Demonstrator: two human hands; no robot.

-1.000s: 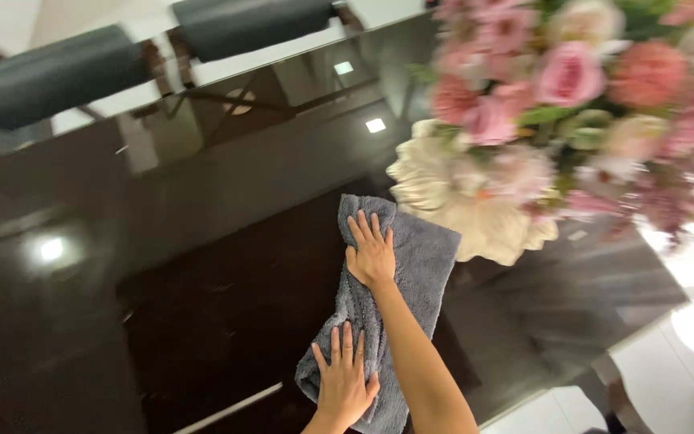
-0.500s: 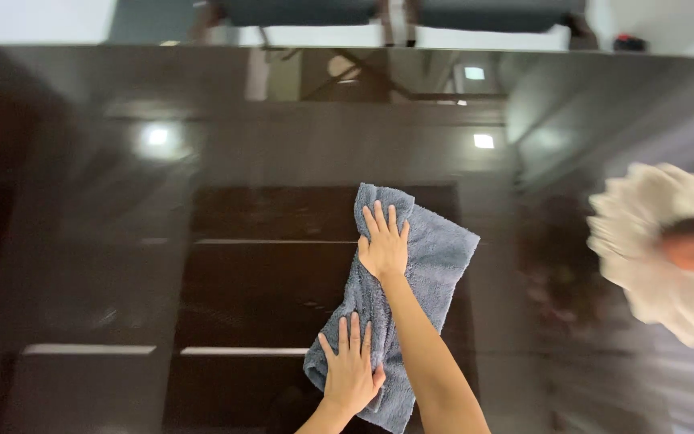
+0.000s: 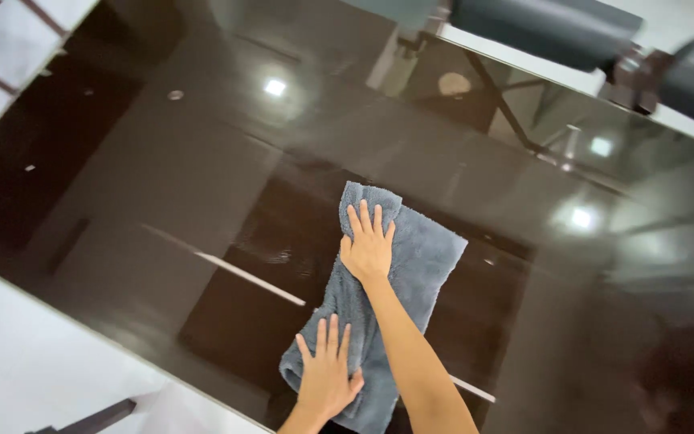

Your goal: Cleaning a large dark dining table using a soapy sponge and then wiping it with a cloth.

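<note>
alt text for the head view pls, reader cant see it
Both hands press flat on a grey towel spread on a glossy dark table: right hand further away, left hand near the person. Dark chairs stand at the far edge.

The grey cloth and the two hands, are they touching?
Touching. The head view shows the right hand and left hand lying flat, palms down, on the grey cloth.

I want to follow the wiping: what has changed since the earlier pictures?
The view swung left, so the flowers are out of sight. Both hands, left hand and right hand, stay flat on the grey cloth on the dark glossy table; nothing was grasped or released.
</note>
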